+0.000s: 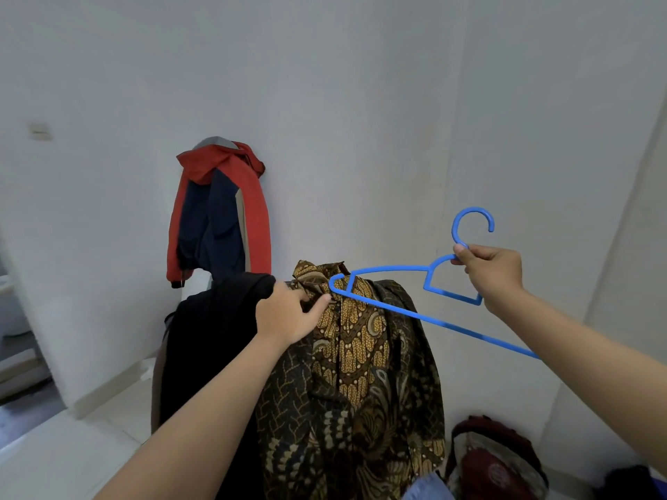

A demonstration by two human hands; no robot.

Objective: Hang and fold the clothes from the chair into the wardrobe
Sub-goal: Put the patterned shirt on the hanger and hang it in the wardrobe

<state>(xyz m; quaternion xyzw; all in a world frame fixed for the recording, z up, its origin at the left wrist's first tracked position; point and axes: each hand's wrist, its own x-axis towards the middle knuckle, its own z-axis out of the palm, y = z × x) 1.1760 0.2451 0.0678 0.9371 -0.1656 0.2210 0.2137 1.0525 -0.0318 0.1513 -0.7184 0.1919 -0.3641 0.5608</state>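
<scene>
Well off to the left of your left hand [288,312], a red jacket [220,211] hangs against the wall [361,102]; just left of that hand, touching its wrist side, a black garment [213,337] lies draped over what is probably the chair, though the chair itself is hidden. Your left hand pinches the shirt [357,355] at its collar, thumb and fingers curled into the patterned cloth; the shirt hangs down from the hand toward you. Your right hand [491,276] is clamped on the hanger [404,304] at its neck, just under the hook, which points up. The hanger's long axis runs slantwise: its far tip sits at the collar, right beside your left thumb; its near arm trails back under your right forearm. So the collar lies to the left of and slightly below your right hand, and the left hand is the nearer one; I judge the next move is to slide that far tip inside the collar opening while the left hand holds it wide. Below your right forearm lies a dark red bundle [498,460].
</scene>
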